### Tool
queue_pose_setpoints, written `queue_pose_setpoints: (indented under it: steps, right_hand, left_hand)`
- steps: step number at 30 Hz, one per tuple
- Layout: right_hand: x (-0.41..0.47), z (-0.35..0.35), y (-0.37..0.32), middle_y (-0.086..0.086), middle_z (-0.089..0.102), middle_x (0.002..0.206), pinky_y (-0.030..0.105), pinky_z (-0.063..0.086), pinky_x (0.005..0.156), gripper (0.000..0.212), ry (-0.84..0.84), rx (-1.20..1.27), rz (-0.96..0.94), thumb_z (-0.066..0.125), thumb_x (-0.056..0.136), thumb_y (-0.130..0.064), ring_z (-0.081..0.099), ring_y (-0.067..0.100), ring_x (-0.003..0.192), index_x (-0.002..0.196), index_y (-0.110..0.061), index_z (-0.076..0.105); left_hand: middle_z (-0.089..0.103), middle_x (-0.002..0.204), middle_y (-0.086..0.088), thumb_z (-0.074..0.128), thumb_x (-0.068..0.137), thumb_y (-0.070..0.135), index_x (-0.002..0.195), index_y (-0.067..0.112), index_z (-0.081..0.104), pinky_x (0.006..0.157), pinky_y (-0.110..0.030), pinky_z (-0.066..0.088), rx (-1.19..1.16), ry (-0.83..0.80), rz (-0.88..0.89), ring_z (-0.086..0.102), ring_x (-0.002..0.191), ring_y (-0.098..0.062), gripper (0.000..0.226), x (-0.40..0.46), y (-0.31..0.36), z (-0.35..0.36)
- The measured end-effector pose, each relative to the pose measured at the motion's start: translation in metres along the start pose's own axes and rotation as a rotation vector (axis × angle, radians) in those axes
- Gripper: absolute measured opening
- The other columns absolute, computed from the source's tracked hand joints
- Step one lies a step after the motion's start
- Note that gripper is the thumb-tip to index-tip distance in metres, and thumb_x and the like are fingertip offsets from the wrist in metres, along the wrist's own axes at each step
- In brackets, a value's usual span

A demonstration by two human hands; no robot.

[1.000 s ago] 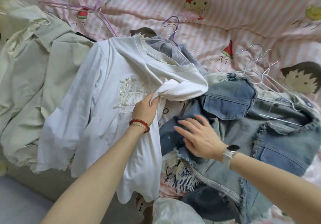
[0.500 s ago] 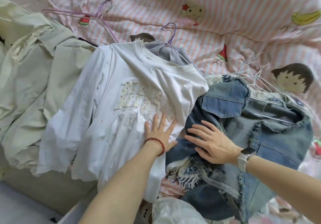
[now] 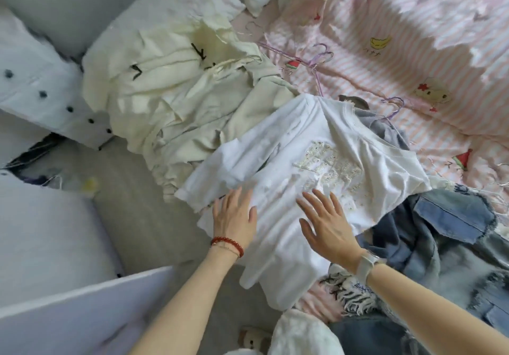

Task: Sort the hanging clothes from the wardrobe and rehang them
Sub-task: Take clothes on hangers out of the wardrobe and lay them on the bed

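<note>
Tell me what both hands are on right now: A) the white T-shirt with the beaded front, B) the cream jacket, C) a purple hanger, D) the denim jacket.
A: the left hand and the right hand both lie flat with straight fingers on the white T-shirt; the denim jacket lies off to the right, untouched.

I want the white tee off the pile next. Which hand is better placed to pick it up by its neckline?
Probably the right hand: it lies flat on the white tee below its beaded patch, nearer the neckline. The left hand is at the sleeve edge.
</note>
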State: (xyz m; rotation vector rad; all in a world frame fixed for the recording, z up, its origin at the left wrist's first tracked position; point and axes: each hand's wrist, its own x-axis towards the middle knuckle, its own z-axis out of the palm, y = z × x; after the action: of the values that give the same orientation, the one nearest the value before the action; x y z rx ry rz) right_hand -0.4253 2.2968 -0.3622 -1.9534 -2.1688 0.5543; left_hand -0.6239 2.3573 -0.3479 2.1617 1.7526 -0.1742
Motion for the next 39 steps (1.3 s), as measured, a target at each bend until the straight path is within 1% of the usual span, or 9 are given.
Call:
queue_pose_setpoints:
  steps: [3,8,13,19,23,27,30,34,39]
  right_hand:
    - [0.009,0.012,-0.074,0.01,0.059,0.124,0.052,0.037,0.1,0.043,-0.071,0.027,-0.177,0.037,0.09,-0.03,0.05,0.032,0.122,0.122,-0.01,0.058]
    - [-0.005,0.05,-0.212,-0.006,0.033,0.147,0.027,0.019,0.108,0.049,-0.414,-0.028,-0.573,0.033,0.096,-0.033,0.021,0.013,0.138,0.144,-0.023,0.026]
    - [-0.042,0.066,-0.371,-0.008,0.027,0.15,0.028,0.021,0.107,0.048,-0.395,-0.072,-0.939,0.03,0.097,-0.036,0.019,0.01,0.138,0.143,-0.027,0.025]
    - [-0.11,0.084,-0.535,-0.007,0.025,0.151,0.025,0.011,0.111,0.047,-0.354,-0.069,-1.307,0.029,0.098,-0.035,0.014,0.009,0.141,0.144,-0.026,0.025]
    - [-0.159,0.09,-0.634,-0.004,0.034,0.147,0.026,0.018,0.11,0.045,-0.37,-0.015,-1.538,0.033,0.097,-0.03,0.023,0.013,0.138,0.142,-0.022,0.032]
    - [-0.214,0.092,-0.728,0.002,0.048,0.137,0.03,0.031,0.106,0.041,-0.4,0.084,-1.707,0.04,0.096,-0.023,0.039,0.018,0.13,0.136,-0.017,0.043]
    - [-0.263,0.091,-0.788,0.007,0.056,0.128,0.028,0.034,0.101,0.035,-0.545,0.277,-1.692,0.043,0.095,-0.015,0.049,0.024,0.12,0.129,-0.012,0.051]
    - [-0.327,0.085,-0.853,0.015,0.065,0.11,0.019,0.041,0.079,0.028,-0.932,0.572,-1.485,0.04,0.096,-0.007,0.06,0.027,0.093,0.116,-0.004,0.058]
    - [-0.372,0.074,-0.917,0.004,0.067,0.08,0.019,0.052,0.061,0.017,-1.641,0.692,-1.033,0.043,0.095,-0.01,0.062,0.012,0.065,0.096,-0.011,0.06]
  left_hand:
    - [0.026,0.15,0.002,0.034,0.096,0.031,0.142,0.025,0.03,0.114,-0.04,0.011,-0.06,0.09,-0.218,0.019,0.139,-0.014,0.046,-0.078,-0.072,-0.012]
    - [0.033,0.147,0.004,0.036,0.095,0.03,0.138,0.026,0.037,0.111,-0.035,0.018,-0.084,0.208,-0.551,0.025,0.137,-0.01,0.043,-0.216,-0.171,-0.021]
    - [0.041,0.142,-0.008,0.046,0.092,0.02,0.131,0.015,0.049,0.109,-0.042,0.024,-0.097,0.444,-0.799,0.032,0.135,-0.019,0.039,-0.354,-0.252,-0.042]
    - [0.049,0.134,-0.013,0.058,0.085,0.012,0.12,0.009,0.059,0.105,-0.049,0.027,-0.024,0.695,-1.171,0.042,0.128,-0.027,0.035,-0.52,-0.307,-0.064]
    - [0.062,0.116,-0.016,0.071,0.072,0.01,0.105,0.008,0.068,0.092,-0.059,0.039,0.229,0.83,-1.379,0.057,0.111,-0.034,0.033,-0.628,-0.316,-0.084]
    - [0.062,0.117,-0.012,0.056,0.075,0.019,0.104,0.012,0.067,0.099,-0.061,0.028,0.457,0.916,-1.568,0.054,0.115,-0.033,0.032,-0.717,-0.327,-0.1]
    - [0.061,0.119,-0.011,0.042,0.083,0.028,0.11,0.013,0.065,0.102,-0.057,0.024,0.476,0.93,-1.683,0.052,0.118,-0.032,0.039,-0.762,-0.339,-0.104]
    - [0.058,0.127,-0.01,0.033,0.086,0.033,0.12,0.014,0.061,0.097,-0.067,0.028,0.387,0.943,-1.753,0.048,0.123,-0.035,0.048,-0.797,-0.362,-0.1]
    - [0.051,0.135,-0.011,0.035,0.085,0.024,0.126,0.014,0.055,0.1,-0.057,0.033,0.402,1.039,-1.647,0.038,0.13,-0.033,0.048,-0.812,-0.382,-0.083]
